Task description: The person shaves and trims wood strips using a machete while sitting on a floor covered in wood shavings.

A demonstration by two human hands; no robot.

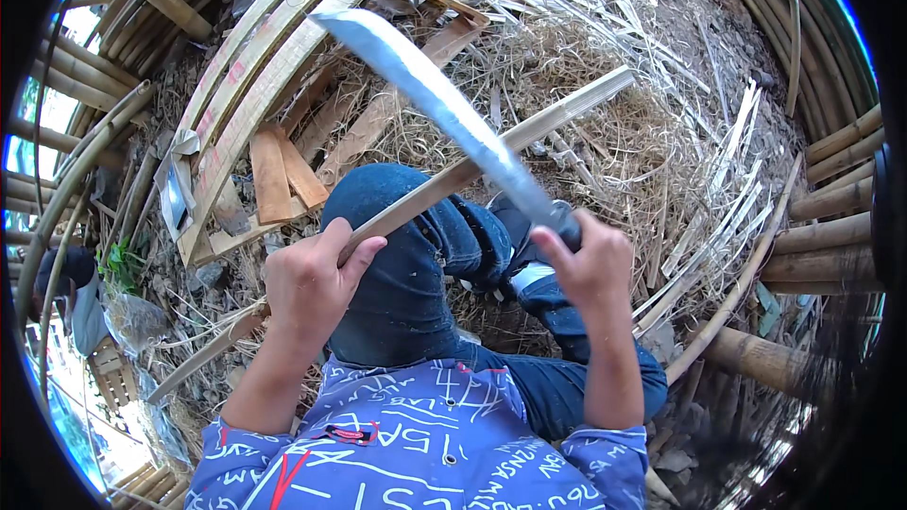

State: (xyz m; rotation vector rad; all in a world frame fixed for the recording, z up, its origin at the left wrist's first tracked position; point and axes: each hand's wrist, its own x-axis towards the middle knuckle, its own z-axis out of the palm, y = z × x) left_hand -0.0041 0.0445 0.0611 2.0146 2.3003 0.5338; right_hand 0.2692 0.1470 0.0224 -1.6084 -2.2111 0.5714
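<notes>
Head view: left hand closed around a long, narrow, pale-brown wooden strip, slanting up over the knee. Right hand grips a curved, silver-bladed machete, its blade crossing the strip; contact, I can't tell. Looks like trimming; a further stroke calls for a firm strip, left fingers clear. Beyond, an open, pale slatted wooden crate holds flat orange-brown boards.
</notes>
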